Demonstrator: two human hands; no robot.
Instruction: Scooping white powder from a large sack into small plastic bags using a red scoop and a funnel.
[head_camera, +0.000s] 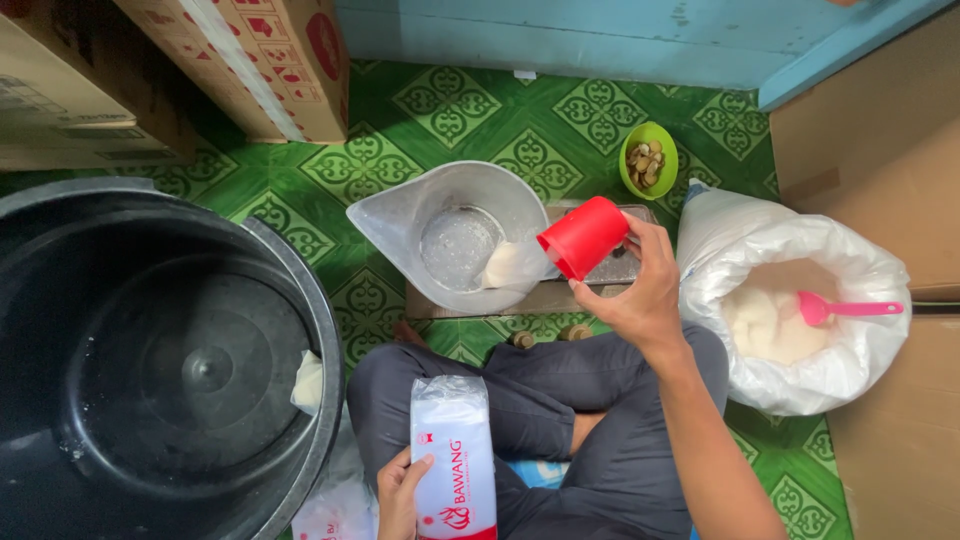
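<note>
The right hand (640, 295) has its fingers (632, 240) clamped around a red cup (582, 236), tipped on its side with the mouth facing a clear plastic jug (455, 235) just beyond the fingertips; a little white powder lies in the jug's bottom. The left hand (398, 495) grips a filled clear plastic packet (453, 455) with red print, fingers wrapped on its edge, resting on the person's lap. To the right of the right-hand fingers stands an open white sack (800, 310) with a pink scoop (845, 308) inside. Beyond them sits a small green bowl (648, 160). A large black bin (160, 360) stands left of the left hand on the green patterned floor (540, 130).
</note>
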